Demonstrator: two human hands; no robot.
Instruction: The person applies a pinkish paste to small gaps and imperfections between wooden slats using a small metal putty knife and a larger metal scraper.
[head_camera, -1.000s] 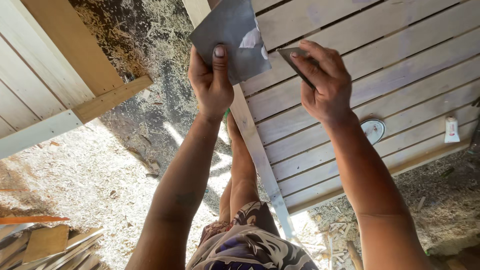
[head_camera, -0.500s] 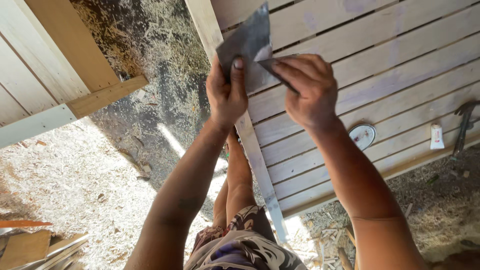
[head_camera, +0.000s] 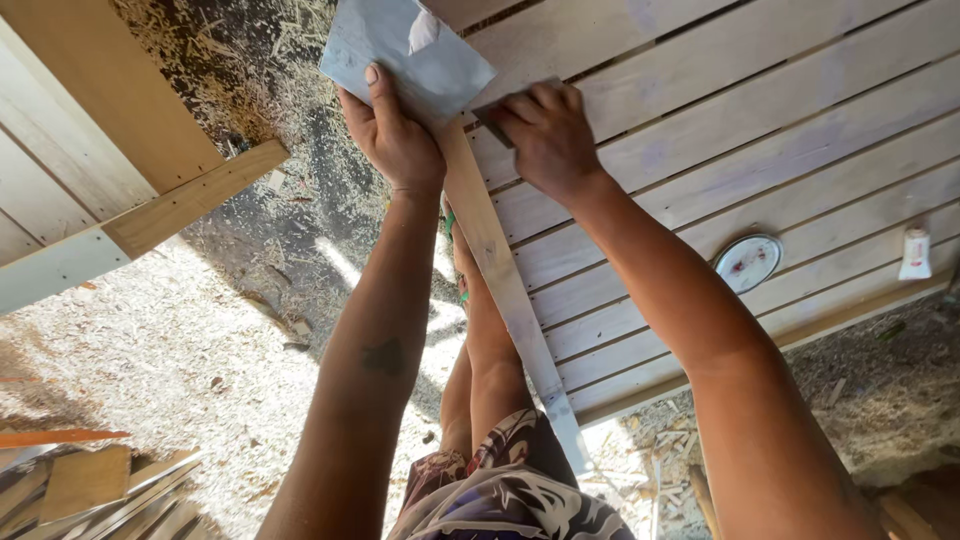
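My left hand (head_camera: 393, 135) grips the lower edge of a grey flat sheet (head_camera: 405, 52), thumb on top, held above the side rail of a slatted pale wooden panel (head_camera: 760, 130). My right hand (head_camera: 541, 133) is closed on a small dark flat blade (head_camera: 492, 118) and rests on the panel's slats just right of the sheet. The two hands are close together, almost touching. Part of the sheet runs out of the top of the view.
A round white lid (head_camera: 748, 262) and a small white tube (head_camera: 915, 252) lie on the slats at the right. Another wooden frame (head_camera: 150, 200) stands at the left. Sawdust and shavings cover the ground (head_camera: 170, 370); offcuts (head_camera: 90, 480) lie at the bottom left. My legs are below.
Both hands have moved up and to the left along the panel's side rail. The sheet now lies flatter and further left, and the right hand has come down onto the slats.
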